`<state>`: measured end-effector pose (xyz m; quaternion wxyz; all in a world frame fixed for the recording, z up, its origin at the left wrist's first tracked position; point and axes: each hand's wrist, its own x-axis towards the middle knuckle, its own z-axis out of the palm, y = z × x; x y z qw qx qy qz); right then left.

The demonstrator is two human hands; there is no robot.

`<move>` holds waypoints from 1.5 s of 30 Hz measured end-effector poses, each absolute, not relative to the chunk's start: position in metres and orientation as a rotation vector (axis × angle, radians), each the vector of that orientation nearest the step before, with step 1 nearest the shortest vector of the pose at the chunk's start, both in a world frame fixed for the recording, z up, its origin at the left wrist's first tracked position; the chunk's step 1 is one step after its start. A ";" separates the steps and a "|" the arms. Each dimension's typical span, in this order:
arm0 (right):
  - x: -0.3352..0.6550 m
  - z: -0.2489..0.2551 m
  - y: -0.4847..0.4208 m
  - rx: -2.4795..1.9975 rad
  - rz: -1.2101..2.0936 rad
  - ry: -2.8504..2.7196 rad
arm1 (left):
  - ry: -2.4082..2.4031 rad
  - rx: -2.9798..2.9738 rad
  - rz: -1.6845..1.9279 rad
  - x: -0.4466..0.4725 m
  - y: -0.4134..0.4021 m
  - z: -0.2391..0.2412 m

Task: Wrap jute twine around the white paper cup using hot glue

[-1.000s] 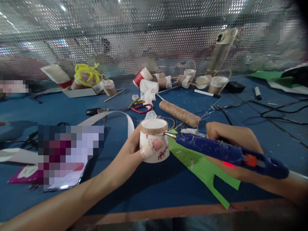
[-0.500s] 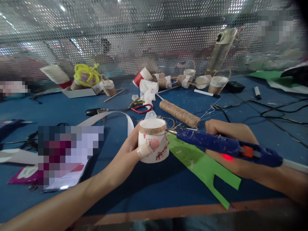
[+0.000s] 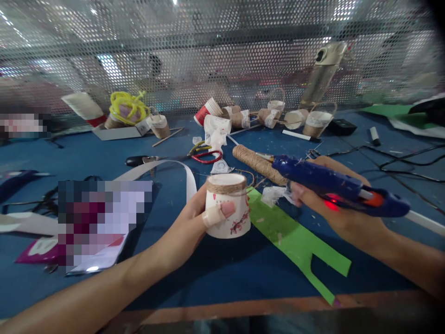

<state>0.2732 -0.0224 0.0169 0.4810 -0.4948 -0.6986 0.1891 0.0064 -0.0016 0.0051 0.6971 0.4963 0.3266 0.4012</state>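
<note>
My left hand (image 3: pixel 205 215) is wrapped round a white paper cup (image 3: pixel 227 227) printed with red blossoms, its thumb bandaged. Twine (image 3: pixel 225 187) is wound in a band just under the cup's rim. My right hand (image 3: pixel 333 199) grips a blue glue gun (image 3: pixel 320 178) with a red light glowing on its underside. The gun's nozzle points left, over a roll of twine (image 3: pixel 250 160), apart from the cup. A white glue stick (image 3: pixel 429 222) juts from its back. Beneath both hands lies a green cut sheet (image 3: pixel 281 236).
Scissors with red and yellow handles (image 3: pixel 207 157), a white strip (image 3: pixel 189 178) and lace (image 3: pixel 217 132) lie beyond the cup. Twine-wrapped cups (image 3: pixel 239 119) line the back by a mesh panel (image 3: pixel 194 60). Black cables (image 3: pixel 392 162) run at right; a phone-like flat item (image 3: pixel 114 222) lies at left.
The glue gun's tip has left the twine band on the cup and moved up and to the right. The cup stays in my left hand, slightly further right in view.
</note>
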 end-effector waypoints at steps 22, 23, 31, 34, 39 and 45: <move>0.269 -0.016 0.003 -1.222 0.857 -1.666 | 0.658 0.994 0.814 0.008 -0.002 0.000; 0.270 -0.016 0.004 -1.215 0.820 -1.667 | 0.643 0.995 0.813 0.008 -0.002 0.000; 0.272 -0.010 0.002 -1.123 0.635 -1.664 | 0.536 1.000 0.729 0.004 -0.004 0.002; 0.266 -0.007 -0.001 -1.045 0.734 -1.687 | 0.548 1.005 0.726 0.003 -0.004 0.002; 0.257 0.002 -0.013 -1.020 0.950 -1.564 | 0.555 1.042 0.765 0.005 -0.002 -0.001; 0.263 0.009 -0.017 -1.067 0.901 -1.509 | 0.680 1.038 0.787 0.010 -0.002 0.003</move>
